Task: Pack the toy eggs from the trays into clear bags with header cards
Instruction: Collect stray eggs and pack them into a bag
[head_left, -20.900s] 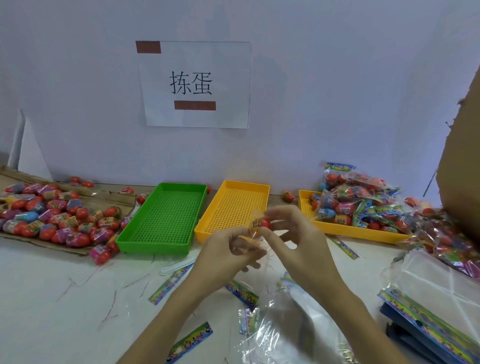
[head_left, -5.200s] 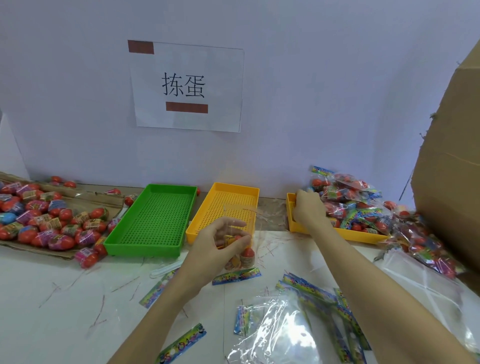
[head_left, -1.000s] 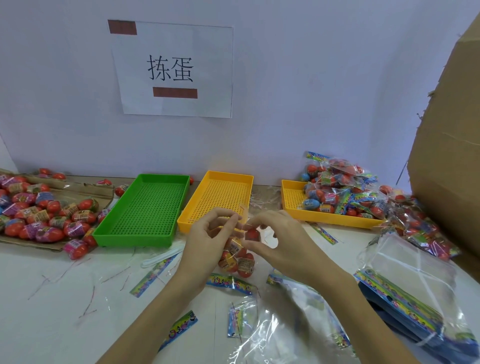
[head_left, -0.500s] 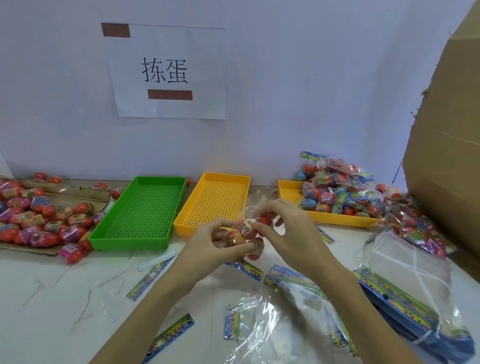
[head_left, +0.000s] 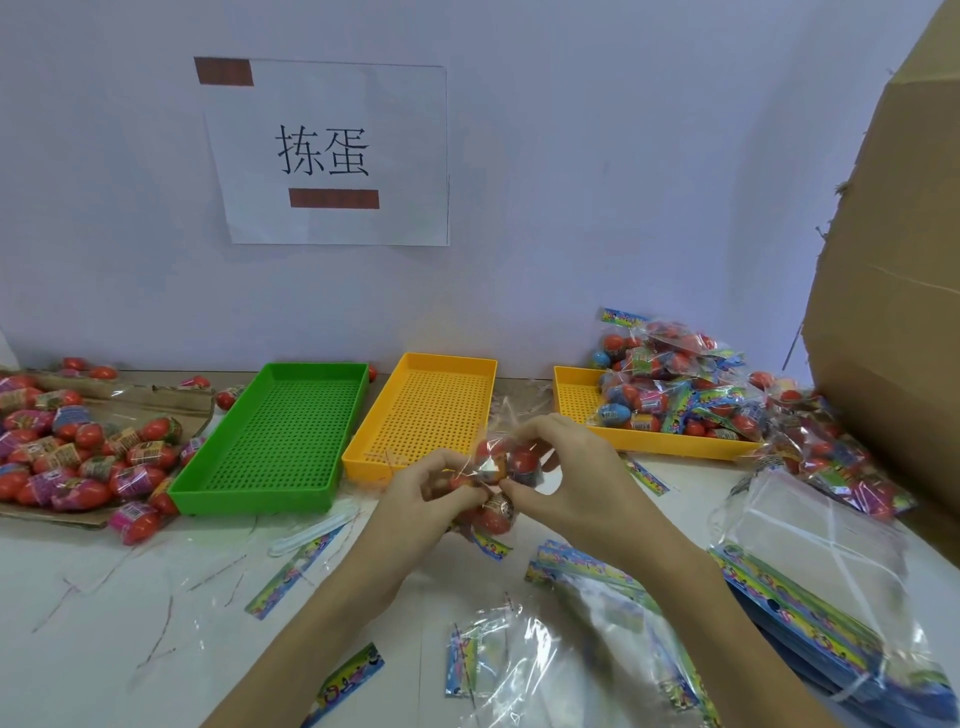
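A small clear plastic bag of red toy eggs (head_left: 498, 470) is held up at the centre of the frame, just in front of the near edge of an empty yellow perforated plastic tray (head_left: 423, 415). The bag is pinched on its left side by the curled fingers of the left hand (head_left: 421, 499) and on its right side by the thumb and fingers of the right hand (head_left: 566, 467). An empty green perforated plastic tray (head_left: 275, 441) is seen left of centre. Loose red toy eggs with coloured wrappers (head_left: 67, 457) are heaped on flattened brown cardboard at the left edge. Filled clear bags with colourful header cards (head_left: 670, 384) are piled on a second yellow tray (head_left: 665, 444) at the right. Empty clear bags with header cards (head_left: 810, 566) are stacked at lower right on the white tabletop (head_left: 104, 597). A white paper sign with black characters (head_left: 332, 153) is fixed to the wall at upper left.
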